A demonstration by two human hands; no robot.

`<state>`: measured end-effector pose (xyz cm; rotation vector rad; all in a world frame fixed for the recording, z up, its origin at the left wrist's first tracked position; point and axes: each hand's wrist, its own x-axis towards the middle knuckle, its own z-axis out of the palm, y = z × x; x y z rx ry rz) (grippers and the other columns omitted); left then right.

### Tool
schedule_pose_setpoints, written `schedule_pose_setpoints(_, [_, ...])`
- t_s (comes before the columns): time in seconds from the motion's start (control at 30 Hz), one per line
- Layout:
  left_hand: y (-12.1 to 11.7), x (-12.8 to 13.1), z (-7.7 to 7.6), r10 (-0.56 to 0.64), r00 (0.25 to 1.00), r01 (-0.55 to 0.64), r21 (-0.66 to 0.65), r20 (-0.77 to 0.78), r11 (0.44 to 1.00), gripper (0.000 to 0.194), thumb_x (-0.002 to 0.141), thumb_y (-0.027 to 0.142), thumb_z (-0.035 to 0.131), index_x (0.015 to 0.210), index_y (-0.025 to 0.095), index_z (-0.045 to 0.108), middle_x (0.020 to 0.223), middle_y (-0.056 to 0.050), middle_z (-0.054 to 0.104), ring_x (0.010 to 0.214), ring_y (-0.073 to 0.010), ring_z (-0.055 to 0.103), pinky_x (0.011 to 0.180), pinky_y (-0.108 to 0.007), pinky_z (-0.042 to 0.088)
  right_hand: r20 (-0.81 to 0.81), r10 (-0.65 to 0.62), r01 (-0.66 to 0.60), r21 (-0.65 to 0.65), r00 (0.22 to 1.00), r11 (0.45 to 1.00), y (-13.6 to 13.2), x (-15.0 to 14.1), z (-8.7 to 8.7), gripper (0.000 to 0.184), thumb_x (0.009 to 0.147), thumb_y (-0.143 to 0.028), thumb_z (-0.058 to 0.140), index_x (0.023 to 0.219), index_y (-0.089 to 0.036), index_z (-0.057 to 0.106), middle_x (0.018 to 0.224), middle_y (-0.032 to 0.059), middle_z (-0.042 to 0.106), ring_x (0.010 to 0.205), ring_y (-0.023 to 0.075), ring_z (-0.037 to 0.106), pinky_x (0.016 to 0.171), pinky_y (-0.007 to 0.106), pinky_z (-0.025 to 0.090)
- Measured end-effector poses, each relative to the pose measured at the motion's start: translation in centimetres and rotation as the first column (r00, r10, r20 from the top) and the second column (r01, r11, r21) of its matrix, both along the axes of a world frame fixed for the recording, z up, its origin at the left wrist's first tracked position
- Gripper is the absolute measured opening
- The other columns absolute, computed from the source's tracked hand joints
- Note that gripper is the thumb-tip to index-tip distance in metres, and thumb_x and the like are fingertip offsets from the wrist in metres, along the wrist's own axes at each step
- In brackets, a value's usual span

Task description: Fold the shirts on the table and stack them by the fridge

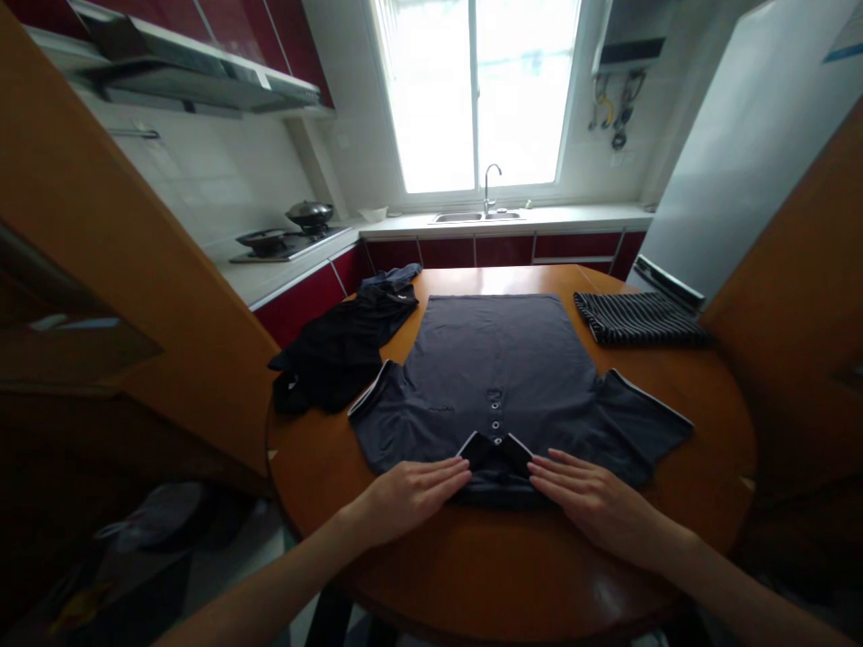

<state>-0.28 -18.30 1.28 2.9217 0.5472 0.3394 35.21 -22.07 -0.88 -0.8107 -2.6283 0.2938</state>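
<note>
Near: a strip of the glossy brown round wooden table (pixel 485 580) runs between its near rim and the dark grey, white-trimmed fabric shirt (pixel 499 359), spread flat mid-table. Left hand (pixel 418 494) and right hand (pixel 593 503) rest apart, fingers straight, on opposite sides of its collar (pixel 477 451). Left: crumpled black cloth garment (pixel 337 346) just beside sleeve. Right: wider gap to folded black-and-white striped cloth (pixel 637 319). Far: hem (pixel 495 297) short of far rim.

A shirt (pixel 499 350) lies on the surface (pixel 485 575) between clothes (pixel 337 346) at left and a cloth (pixel 637 319) at right, a sink (pixel 460 217) behind.
</note>
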Motion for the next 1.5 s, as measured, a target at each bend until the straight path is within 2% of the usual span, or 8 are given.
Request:
schedule_pose_setpoints(0.13, [0.0, 0.7, 2.4, 0.014, 0.999, -0.007, -0.191, 0.034, 0.982, 0.05, 0.101, 0.034, 0.051, 0.15, 0.021, 0.047, 0.147, -0.011, 0.055, 0.136, -0.0262, 0.053, 0.115, -0.042, 0.044, -0.043, -0.014, 0.007, -0.162, 0.999, 0.987, -0.6, 0.1, 1.4, 0.05, 0.098, -0.025, 0.054, 0.147, -0.021, 0.052, 0.15, 0.0102, 0.052, 0.141, 0.0255, 0.047, 0.122, 0.05, 0.033])
schedule_pose_setpoints(0.23, [1.3, 2.4, 3.1, 0.101, 0.994, -0.086, -0.25, 0.048, 0.964, 0.048, 0.105, 0.03, 0.04, 0.153, 0.024, 0.042, 0.155, -0.007, 0.046, 0.144, -0.0229, 0.042, 0.121, -0.043, 0.034, -0.121, -0.093, 0.062, -0.236, 0.988, 0.97, 0.3, -1.0, 2.2, 0.045, 0.104, -0.029, 0.041, 0.147, -0.021, 0.053, 0.147, 0.0095, 0.055, 0.141, 0.0224, 0.046, 0.121, 0.048, 0.033])
schedule_pose_setpoints(0.43, [3.3, 4.6, -0.3, 0.156, 0.984, -0.171, -0.195, -0.09, 0.966, 0.064, 0.106, 0.042, 0.04, 0.162, 0.025, 0.016, 0.166, -0.008, 0.02, 0.154, -0.0244, 0.017, 0.125, -0.05, 0.017, -0.024, -0.153, 0.146, -0.186, 0.988, 0.972, 2.5, -4.1, 1.2, 0.062, 0.102, -0.037, 0.048, 0.158, -0.017, 0.031, 0.163, 0.0122, 0.03, 0.152, 0.0244, 0.023, 0.124, 0.05, 0.024])
schedule_pose_setpoints(0.77, [2.2, 3.3, -0.1, 0.146, 0.978, -0.17, -0.166, -0.152, 0.971, 0.08, 0.101, 0.053, 0.049, 0.163, 0.025, 0.007, 0.167, -0.01, 0.015, 0.155, -0.0275, 0.013, 0.125, -0.052, 0.01, 0.09, -0.181, 0.193, -0.142, 0.979, 0.971, 1.2, -3.0, 0.0, 0.088, 0.094, -0.051, 0.059, 0.162, -0.017, 0.015, 0.166, 0.0136, 0.017, 0.154, 0.0274, 0.015, 0.126, 0.052, 0.013])
schedule_pose_setpoints(1.1, [-0.9, -0.7, 0.0, 0.219, 0.957, -0.245, -0.124, -0.189, 0.962, 0.081, 0.101, 0.046, 0.05, 0.163, 0.028, 0.001, 0.168, -0.007, 0.016, 0.155, -0.0279, 0.016, 0.126, -0.053, 0.013, 0.068, -0.277, 0.282, -0.082, 0.958, 0.956, -1.7, 0.3, -0.7, 0.085, 0.094, -0.04, 0.061, 0.163, -0.022, 0.015, 0.166, 0.0108, 0.021, 0.153, 0.0285, 0.019, 0.125, 0.053, 0.018])
schedule_pose_setpoints(1.3, [-1.9, -3.0, -0.4, 0.287, 0.957, -0.289, -0.139, -0.036, 0.947, 0.061, 0.104, 0.031, 0.043, 0.161, 0.029, 0.022, 0.162, -0.004, 0.036, 0.15, -0.0229, 0.031, 0.125, -0.047, 0.023, 0.073, -0.326, 0.33, -0.047, 0.943, 0.943, -2.4, 0.8, -0.9, 0.082, 0.096, -0.036, 0.057, 0.163, -0.022, 0.011, 0.166, 0.0098, 0.02, 0.153, 0.0266, 0.019, 0.125, 0.052, 0.022])
schedule_pose_setpoints(1.4, [-0.3, -4.9, -1.5, 0.57, 0.784, -0.563, -0.107, 0.244, 0.82, 0.041, 0.104, 0.029, 0.039, 0.143, 0.027, 0.051, 0.149, -0.005, 0.053, 0.141, -0.0226, 0.045, 0.12, -0.044, 0.035, 0.01, -0.348, 0.348, -0.015, 0.937, 0.937, -2.5, 0.9, -1.3, 0.078, 0.099, -0.037, 0.053, 0.163, -0.022, 0.011, 0.166, 0.0104, 0.022, 0.153, 0.0267, 0.02, 0.124, 0.052, 0.023])
schedule_pose_setpoints(1.5, [2.4, -7.4, -2.7, 0.783, 0.481, -0.83, -0.082, 0.395, 0.552, 0.039, 0.1, 0.038, 0.045, 0.131, 0.019, 0.059, 0.136, -0.013, 0.059, 0.13, -0.0301, 0.052, 0.113, -0.05, 0.041, -0.046, -0.356, 0.357, 0.014, 0.934, 0.934, -1.9, 1.2, -1.6, 0.068, 0.102, -0.035, 0.046, 0.163, -0.024, 0.017, 0.165, 0.009, 0.026, 0.153, 0.0266, 0.022, 0.124, 0.053, 0.026])
